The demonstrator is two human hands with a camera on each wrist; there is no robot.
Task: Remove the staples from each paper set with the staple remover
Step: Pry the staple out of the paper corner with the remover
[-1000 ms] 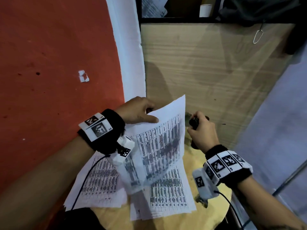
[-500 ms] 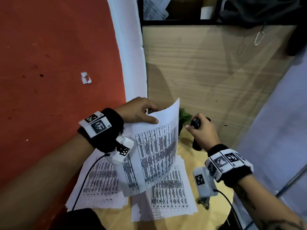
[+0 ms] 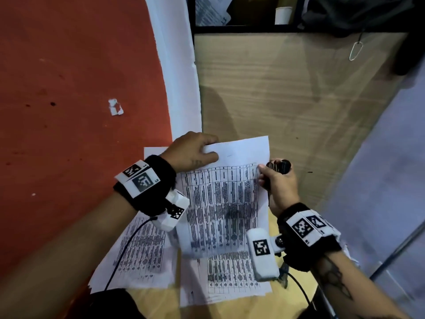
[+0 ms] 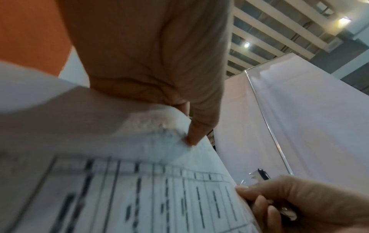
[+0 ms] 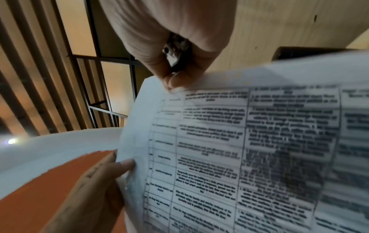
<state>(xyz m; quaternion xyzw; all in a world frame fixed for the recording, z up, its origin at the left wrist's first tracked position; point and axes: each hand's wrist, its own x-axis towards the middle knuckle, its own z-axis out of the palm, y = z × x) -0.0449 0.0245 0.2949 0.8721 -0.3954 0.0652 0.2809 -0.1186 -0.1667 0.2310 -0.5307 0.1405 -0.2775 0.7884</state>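
My left hand (image 3: 208, 148) holds a printed paper set (image 3: 225, 203) up above the table, pinching its top left corner, thumb on the front. In the left wrist view the thumb (image 4: 194, 135) presses on the sheet (image 4: 139, 189). My right hand (image 3: 264, 172) grips the black staple remover (image 3: 279, 166) and its fingertips pinch the sheet's right edge near the top. The right wrist view shows the staple remover (image 5: 175, 53) tucked in the palm, fingertips on the paper (image 5: 249, 141). No staple shows clearly.
Two more printed paper sets lie on the round wooden table (image 3: 161, 305), one at the left (image 3: 142, 249) and one under the held set (image 3: 232, 279). An orange wall (image 3: 69, 111) stands at the left, a wooden panel (image 3: 287, 100) behind.
The held paper set has swung from curled and angled to flat, facing me. My right hand has moved left onto the sheet's right edge. A small plant behind it is now covered.
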